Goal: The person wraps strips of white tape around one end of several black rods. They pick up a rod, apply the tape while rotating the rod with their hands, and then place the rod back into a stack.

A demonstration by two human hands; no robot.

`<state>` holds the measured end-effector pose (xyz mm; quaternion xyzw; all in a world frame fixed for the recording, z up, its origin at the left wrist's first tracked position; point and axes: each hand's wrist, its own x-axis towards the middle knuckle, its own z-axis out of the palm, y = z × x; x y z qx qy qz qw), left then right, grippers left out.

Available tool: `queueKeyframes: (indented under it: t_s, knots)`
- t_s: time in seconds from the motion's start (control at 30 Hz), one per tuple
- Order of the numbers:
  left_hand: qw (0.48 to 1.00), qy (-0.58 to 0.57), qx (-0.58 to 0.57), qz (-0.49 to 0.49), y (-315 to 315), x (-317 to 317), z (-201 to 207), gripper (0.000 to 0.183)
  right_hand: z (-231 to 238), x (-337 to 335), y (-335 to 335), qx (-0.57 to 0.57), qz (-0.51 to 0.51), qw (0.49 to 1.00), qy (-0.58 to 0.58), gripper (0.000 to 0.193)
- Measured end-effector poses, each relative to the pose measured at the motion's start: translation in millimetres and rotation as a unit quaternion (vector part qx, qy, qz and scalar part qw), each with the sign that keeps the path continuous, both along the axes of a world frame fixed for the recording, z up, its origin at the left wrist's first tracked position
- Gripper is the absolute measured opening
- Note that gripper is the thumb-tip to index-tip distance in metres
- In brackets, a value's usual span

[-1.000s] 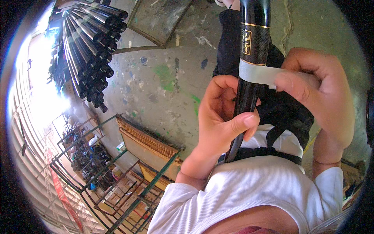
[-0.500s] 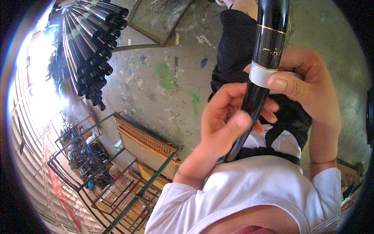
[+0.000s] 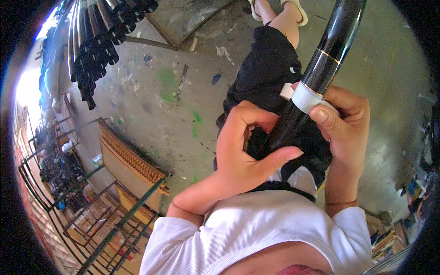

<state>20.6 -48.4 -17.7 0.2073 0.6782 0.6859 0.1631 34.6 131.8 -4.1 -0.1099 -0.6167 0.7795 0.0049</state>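
A glossy black pole (image 3: pixel 341 30) with thin gold rings and a patterned dark band slants across my lap, its upper end running out of view. Around it, just below the lower gold ring, goes a band of white tape (image 3: pixel 306 97). My right hand (image 3: pixel 341 121) pinches the tape between thumb and fingers on the pole's right side. A small white piece (image 3: pixel 287 90) juts out on the left of the band. Lower down, my left hand (image 3: pixel 247 142) curls round the pole with its thumb stretched across the front; some of its fingers are hidden behind.
At the upper left, a stack of black tubes (image 3: pixel 98 43) fans out. Below it stand a carved gold-coloured frame or panel (image 3: pixel 130 153) and a green metal rack (image 3: pixel 123 217). Assorted items (image 3: pixel 389 240) lie at the lower right. Paint spots mark the concrete floor (image 3: pixel 201 78).
The pole has tilted further, its top leaning right. My left hand has closed more around it. A white piece now shows left of the band, and the whole view has shifted.
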Motion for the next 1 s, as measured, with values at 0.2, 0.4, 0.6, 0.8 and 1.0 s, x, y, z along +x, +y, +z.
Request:
queueKeyframes:
  t_s: [0.2,0.4,0.6,0.8,1.0]
  knots:
    - [0.91,-0.352,0.217,-0.025,9,4,16,0.047,-5,-3,4,-0.04,0.032,0.998,-0.02,0.027]
    - [0.996,-0.09,-0.024,-0.01,5,1,6,0.052,0,-2,0,0.067,-0.011,0.998,-0.012,0.033]
    - [0.991,-0.123,0.051,0.011,8,2,8,0.046,-9,-2,1,0.017,0.006,1.0,0.001,0.041]
    - [0.893,-0.378,0.233,-0.07,-2,-5,10,0.046,-17,-5,-3,0.0,0.002,1.0,0.03,0.035]
    - [0.985,0.117,-0.125,0.036,-1,-2,4,0.045,-5,1,-6,0.16,-0.036,0.986,-0.022,0.039]
